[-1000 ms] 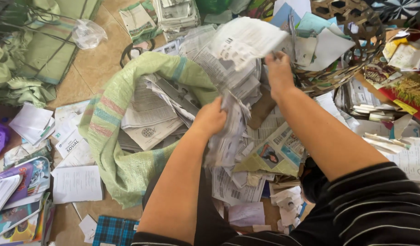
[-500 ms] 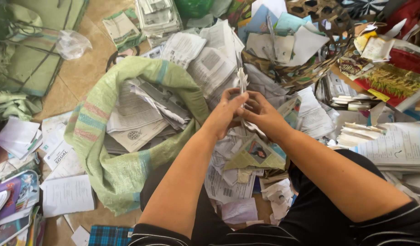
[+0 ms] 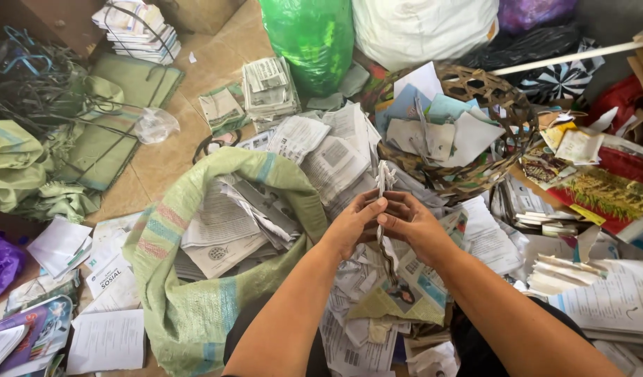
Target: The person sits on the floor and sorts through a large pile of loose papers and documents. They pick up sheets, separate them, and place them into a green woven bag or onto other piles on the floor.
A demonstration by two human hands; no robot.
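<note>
A thin sheaf of paper (image 3: 384, 183) stands edge-on between both hands, its long axis running up and down the view, the top end pointing away from the person toward the basket (image 3: 506, 105) and the lower end hanging toward the loose paper on the floor. The left hand (image 3: 351, 225) and right hand (image 3: 414, 222) meet at its middle, fingers pinched together on the sheaf from either side, fingertips touching.

Just left of the hands lies one open green sack (image 3: 196, 314), its mouth stuffed with newspapers. One woven basket, beyond the right hand, holds white and blue sheets. Farther off stand one green plastic bag (image 3: 313, 38) and one white bag (image 3: 423, 28) side by side. Two tied bundles of paper (image 3: 269, 87) show: one by the green bag, one at the top left.
</note>
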